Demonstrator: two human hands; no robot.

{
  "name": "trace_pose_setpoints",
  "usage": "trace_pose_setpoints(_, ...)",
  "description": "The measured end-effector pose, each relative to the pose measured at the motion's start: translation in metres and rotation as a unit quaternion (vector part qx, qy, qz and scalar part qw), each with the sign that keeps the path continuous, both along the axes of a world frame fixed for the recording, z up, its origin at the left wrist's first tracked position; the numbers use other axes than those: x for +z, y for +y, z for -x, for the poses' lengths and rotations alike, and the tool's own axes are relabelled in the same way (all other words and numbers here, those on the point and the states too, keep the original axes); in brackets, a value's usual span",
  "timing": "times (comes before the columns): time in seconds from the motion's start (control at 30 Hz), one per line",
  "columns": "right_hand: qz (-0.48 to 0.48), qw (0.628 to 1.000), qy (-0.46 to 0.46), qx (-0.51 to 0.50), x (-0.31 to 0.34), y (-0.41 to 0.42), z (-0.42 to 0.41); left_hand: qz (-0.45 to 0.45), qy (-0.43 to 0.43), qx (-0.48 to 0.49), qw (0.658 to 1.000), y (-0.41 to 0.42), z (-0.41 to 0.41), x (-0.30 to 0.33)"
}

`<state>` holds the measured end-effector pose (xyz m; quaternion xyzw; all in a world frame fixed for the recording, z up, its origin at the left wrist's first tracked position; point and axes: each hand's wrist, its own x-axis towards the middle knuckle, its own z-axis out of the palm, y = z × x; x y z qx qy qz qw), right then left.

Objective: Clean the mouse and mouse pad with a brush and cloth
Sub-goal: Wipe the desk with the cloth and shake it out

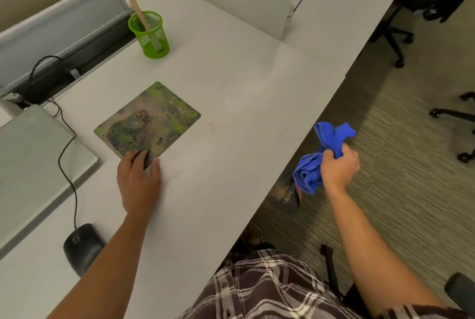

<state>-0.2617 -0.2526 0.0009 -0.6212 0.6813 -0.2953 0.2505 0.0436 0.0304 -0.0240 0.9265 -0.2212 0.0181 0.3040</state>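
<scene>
The left hand [137,182] covers the mouse pad's [147,119] near corner; the brush's [144,21] bristle end sits blurred inside the green mesh cup [150,35]; the laptop [33,164] runs off the left edge.

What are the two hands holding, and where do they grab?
Right hand grips the blue cloth around its bunched middle. Left hand pinches the mouse pad at its near corner.
</scene>
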Motion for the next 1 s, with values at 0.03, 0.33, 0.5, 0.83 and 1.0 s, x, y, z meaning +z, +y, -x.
trace_pose_setpoints(0.03,0.015,1.0,-0.023,0.01,0.005,0.0,-0.003,0.002,0.004,0.001,1.0,0.0,0.001,0.001)
trace_pose_setpoints(0.33,0.087,0.984,-0.074,0.138,0.042,0.001,-0.055,0.007,-0.009,-0.008,1.0,0.003,-0.002,-0.005)
trace_pose_setpoints(0.5,0.072,0.965,-0.077,0.239,0.054,-0.005,-0.103,-0.002,-0.037,-0.017,0.999,0.004,-0.005,-0.011)
trace_pose_setpoints(0.83,0.07,0.907,-0.026,0.414,0.061,-0.041,-0.217,-0.017,-0.06,-0.005,0.998,0.002,-0.004,-0.012)
trace_pose_setpoints(1.0,0.097,0.854,0.03,0.51,0.061,-0.057,-0.274,-0.024,-0.08,0.023,0.996,-0.001,-0.003,-0.012)
